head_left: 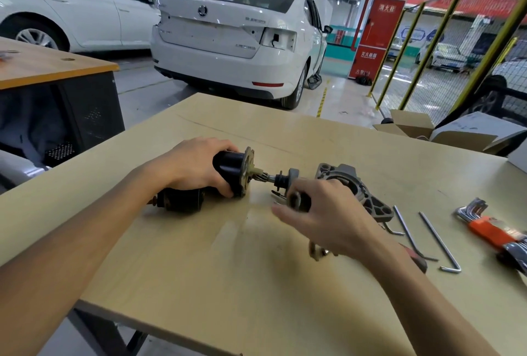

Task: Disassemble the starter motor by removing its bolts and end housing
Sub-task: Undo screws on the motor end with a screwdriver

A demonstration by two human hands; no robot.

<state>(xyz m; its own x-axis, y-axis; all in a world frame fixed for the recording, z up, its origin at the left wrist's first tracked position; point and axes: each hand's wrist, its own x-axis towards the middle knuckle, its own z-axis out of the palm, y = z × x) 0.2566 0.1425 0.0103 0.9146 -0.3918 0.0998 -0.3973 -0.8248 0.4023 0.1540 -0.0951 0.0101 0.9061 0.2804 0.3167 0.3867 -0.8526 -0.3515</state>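
The black starter motor body (228, 167) lies on the pale wooden table (199, 256), its flange facing right. My left hand (196, 166) is wrapped around it. A black solenoid (182, 198) lies just in front of that hand. The pinion shaft (281, 178) sticks out of the flange toward the right. My right hand (328, 213) holds a small metal part (296, 200) beside the shaft's end. The grey end housing (353, 187) lies apart on the table, behind my right hand.
Long bolts and hex keys (439, 241) lie to the right, with an orange hex key set (493, 230) at the table's right edge. A small metal piece (316, 251) sits under my right wrist. Cardboard boxes (422, 127) stand at the far right corner. A white car (236, 39) is parked beyond.
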